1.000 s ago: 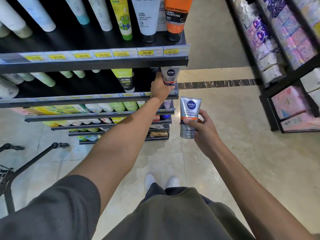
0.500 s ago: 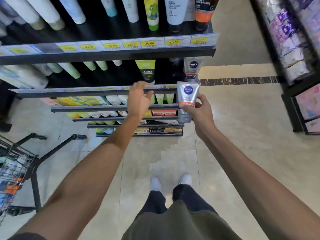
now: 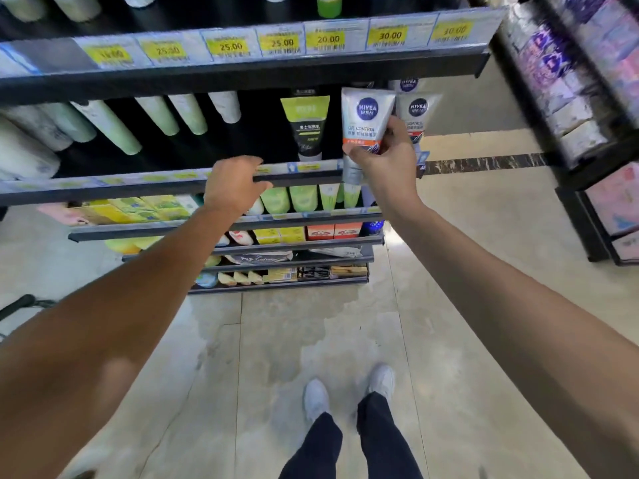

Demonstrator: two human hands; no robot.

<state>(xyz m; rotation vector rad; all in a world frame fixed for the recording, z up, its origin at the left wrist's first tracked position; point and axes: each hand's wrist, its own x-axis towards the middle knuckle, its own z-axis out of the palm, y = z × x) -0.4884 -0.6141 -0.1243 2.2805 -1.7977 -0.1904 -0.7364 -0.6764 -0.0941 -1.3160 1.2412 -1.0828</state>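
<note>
My right hand [image 3: 382, 162] grips a silver Nivea Men tube [image 3: 366, 121] by its lower part, upright at the front of the second shelf [image 3: 138, 186]. Just right of it stands a matching Nivea tube [image 3: 417, 110] on that shelf, with another one behind it. A green and black tube [image 3: 307, 122] stands to the left. My left hand [image 3: 232, 186] hovers at the shelf's front rail with relaxed, loosely curled fingers and holds nothing.
Price tags [image 3: 328, 39] line the top shelf edge. Lower shelves [image 3: 242, 233] carry green tubes and boxes. A second rack [image 3: 587, 98] with wrapped packs stands at the right across the tiled aisle. A cart handle [image 3: 17, 304] shows at far left. My feet [image 3: 349, 388] stand below.
My right hand has lifted the Nivea tube up and forward to the second shelf, beside the other tube. My left hand came off that shelved tube and moved left along the rail.
</note>
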